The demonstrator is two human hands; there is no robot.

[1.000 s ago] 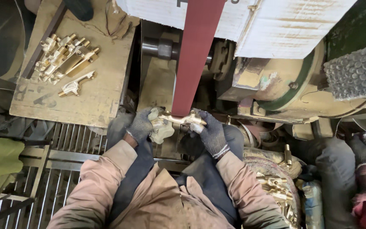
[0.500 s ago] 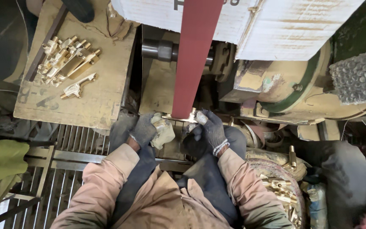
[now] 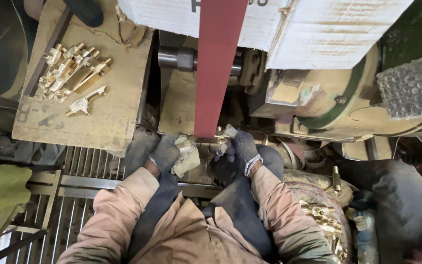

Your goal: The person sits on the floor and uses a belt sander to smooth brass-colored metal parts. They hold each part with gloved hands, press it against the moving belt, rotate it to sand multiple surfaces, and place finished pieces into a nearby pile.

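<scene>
At centre frame we press a brass fitting [image 3: 219,139] against the lower end of the red sanding belt [image 3: 219,68] — our gloved left hand [image 3: 164,154] clenched on it through a rag [image 3: 187,157], our right hand [image 3: 240,149] grasping its other end. Judging by this, light even pressure and fingertips clear of the belt serve best. Finished fittings [image 3: 72,73] lie upper left on the desk [image 3: 108,117].

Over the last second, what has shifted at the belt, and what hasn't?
The brass part, a second ago held out level between both hands below the red sanding belt, has been drawn up under the belt's lower end and now mostly hides there. The left hand still clutches its rag; the right hand still grips the part. The brass pieces on the wooden board have not moved.
</scene>
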